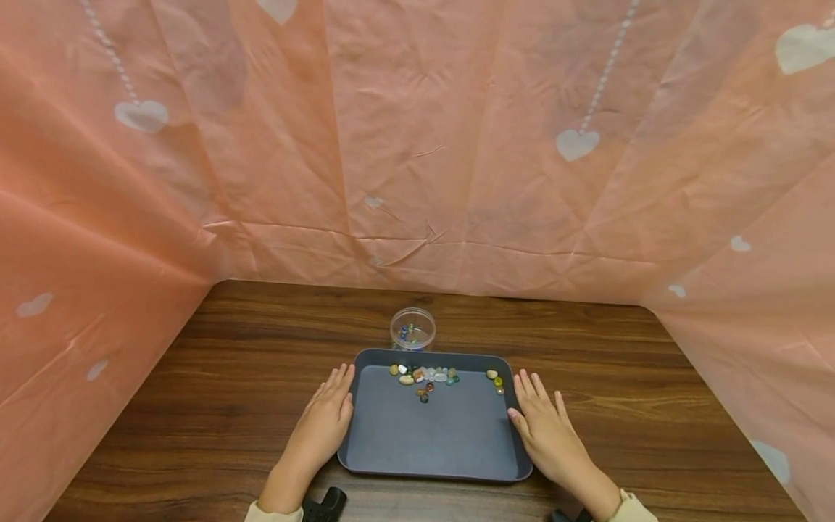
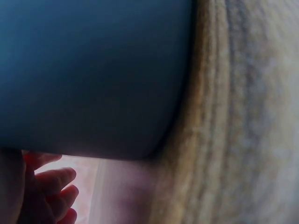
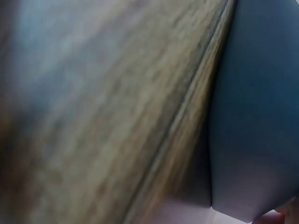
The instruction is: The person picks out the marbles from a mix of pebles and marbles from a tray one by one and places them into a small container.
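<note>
A dark grey rectangular tray (image 1: 437,442) lies on the wooden table. Along its far side sits a row of small polished stones (image 1: 428,375), with a few more stones (image 1: 425,397) just below. Near the far right corner is a small group of yellowish stones (image 1: 498,381). My left hand (image 1: 324,419) rests against the tray's left side, fingers extended. On the opposite side my right hand (image 1: 549,431) lies flat with straight fingers, its thumb at the rim. Both wrist views show mostly the tray's outer wall (image 2: 93,84) close up and blurred.
Behind the tray stands a round clear plastic container (image 1: 413,328) with some blue and green pieces inside. Brown wooden table (image 1: 274,341) surrounds the tray. A pink curtain (image 1: 417,145) with white hearts hangs around the back and sides.
</note>
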`<state>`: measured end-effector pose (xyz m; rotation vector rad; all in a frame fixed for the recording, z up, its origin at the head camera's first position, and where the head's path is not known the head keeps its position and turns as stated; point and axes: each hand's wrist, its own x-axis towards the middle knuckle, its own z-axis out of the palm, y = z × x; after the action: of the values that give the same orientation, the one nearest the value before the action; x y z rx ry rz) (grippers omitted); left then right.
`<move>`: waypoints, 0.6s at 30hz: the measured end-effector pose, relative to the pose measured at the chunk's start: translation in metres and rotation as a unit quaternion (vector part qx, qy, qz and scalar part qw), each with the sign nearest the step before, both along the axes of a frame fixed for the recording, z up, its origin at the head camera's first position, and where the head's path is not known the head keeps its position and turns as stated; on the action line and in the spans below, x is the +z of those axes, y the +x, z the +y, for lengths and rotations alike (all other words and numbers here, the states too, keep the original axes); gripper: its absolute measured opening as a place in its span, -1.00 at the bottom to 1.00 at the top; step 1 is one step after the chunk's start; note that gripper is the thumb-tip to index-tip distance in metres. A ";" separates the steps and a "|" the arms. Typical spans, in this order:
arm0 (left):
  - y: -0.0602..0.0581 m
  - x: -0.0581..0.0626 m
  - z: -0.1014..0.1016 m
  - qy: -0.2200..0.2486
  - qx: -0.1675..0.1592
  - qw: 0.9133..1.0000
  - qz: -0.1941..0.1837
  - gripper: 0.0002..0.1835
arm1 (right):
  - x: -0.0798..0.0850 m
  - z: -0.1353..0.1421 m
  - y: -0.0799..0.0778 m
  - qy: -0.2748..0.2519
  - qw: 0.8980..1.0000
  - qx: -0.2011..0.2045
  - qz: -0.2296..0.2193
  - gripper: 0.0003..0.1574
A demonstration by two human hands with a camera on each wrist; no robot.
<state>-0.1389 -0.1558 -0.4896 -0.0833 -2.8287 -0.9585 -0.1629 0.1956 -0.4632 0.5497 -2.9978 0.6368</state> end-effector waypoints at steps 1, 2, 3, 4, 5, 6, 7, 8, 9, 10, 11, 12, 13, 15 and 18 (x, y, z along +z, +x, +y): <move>0.000 0.000 0.000 0.000 0.000 1.000 0.000 -0.46 | 0.000 0.000 0.000 0.001 1.000 0.000 0.001 -0.24; 0.000 0.000 0.001 -0.001 -0.001 1.000 0.000 -0.46 | 0.000 0.001 0.000 0.001 1.000 0.000 0.001 -0.24; -0.001 0.001 0.001 -0.001 -0.001 1.000 0.001 -0.46 | 0.000 0.001 0.001 0.000 1.000 0.000 0.003 -0.24; -0.001 0.001 0.002 -0.001 -0.001 1.000 0.001 -0.46 | -0.001 0.001 0.001 -0.002 1.000 0.002 0.005 -0.25; -0.001 0.001 0.002 -0.002 -0.001 1.000 0.001 -0.46 | -0.001 0.002 0.000 -0.004 1.000 0.003 0.007 -0.25; 0.000 0.002 0.002 -0.004 -0.001 1.000 0.002 -0.46 | -0.001 0.002 0.001 -0.005 1.000 0.004 0.005 -0.25; 0.000 0.002 0.002 -0.007 -0.002 1.000 0.004 -0.46 | -0.002 0.002 0.001 -0.005 1.000 0.004 0.007 -0.25; 0.000 0.003 0.002 -0.010 -0.002 1.000 0.006 -0.46 | -0.002 0.001 0.001 -0.005 1.000 0.004 0.009 -0.25; 0.001 0.004 0.002 -0.012 -0.002 1.000 0.007 -0.46 | -0.002 0.001 0.001 -0.005 1.000 0.005 0.011 -0.26; 0.001 0.004 0.002 -0.015 -0.002 1.000 0.008 -0.46 | -0.003 0.000 0.001 -0.003 1.000 0.005 0.011 -0.26; 0.002 0.004 0.002 -0.017 -0.002 1.000 0.009 -0.46 | -0.003 0.000 0.001 -0.001 1.000 0.005 0.012 -0.26; 0.002 0.005 0.002 -0.018 -0.003 1.000 0.012 -0.47 | -0.002 -0.001 0.002 0.001 1.000 0.004 0.014 -0.27; 0.003 0.006 0.002 -0.019 -0.003 1.000 0.012 -0.47 | -0.003 -0.001 0.001 0.001 1.000 0.004 0.016 -0.27; 0.003 0.007 0.002 -0.016 -0.005 1.000 0.012 -0.47 | -0.003 -0.002 0.001 0.003 1.000 0.004 0.021 -0.28; 0.003 0.007 0.002 -0.009 -0.011 1.000 0.013 -0.46 | -0.003 -0.003 0.001 0.002 1.000 0.004 0.029 -0.29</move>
<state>-0.1357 -0.1539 -0.4824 -0.1273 -2.8180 -0.9306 -0.1617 0.1924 -0.4667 0.5710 -2.9456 0.6034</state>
